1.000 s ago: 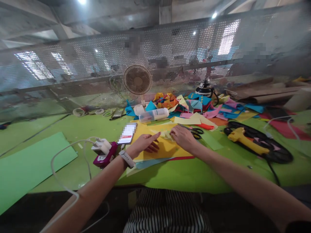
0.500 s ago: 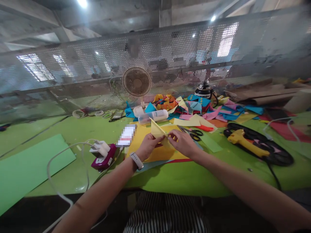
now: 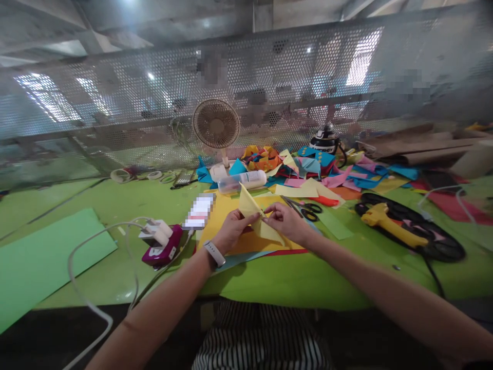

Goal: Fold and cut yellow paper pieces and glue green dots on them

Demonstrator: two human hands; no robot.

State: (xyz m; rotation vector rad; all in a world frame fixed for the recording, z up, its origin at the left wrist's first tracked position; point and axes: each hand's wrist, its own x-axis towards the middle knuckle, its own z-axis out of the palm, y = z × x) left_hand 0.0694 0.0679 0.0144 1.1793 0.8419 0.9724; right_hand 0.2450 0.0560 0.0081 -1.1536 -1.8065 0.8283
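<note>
Perforated panelling stands along the far side of a green tabletop. Near its front edge, a folded pale yellow piece is held up between the two hands, one corner pointing up and away, another part slanting down below the right fingers. The left hand grips its left side, thumb across the near face; the right hand pinches at its middle with thumb and fingertips drawn close together. What exactly sits in that pinch is too small to tell. Beneath the hands spread yellow-orange sheets, with blue and red edges showing under them. Scissors lie just beyond the right hand, and a phone is left of the sheets, near a purple power strip carrying white plugs. Farther right, a yellow glue gun rests on a black tray. Behind the sheets lies a bottle, then a heap of coloured pieces and a small fan.
</note>
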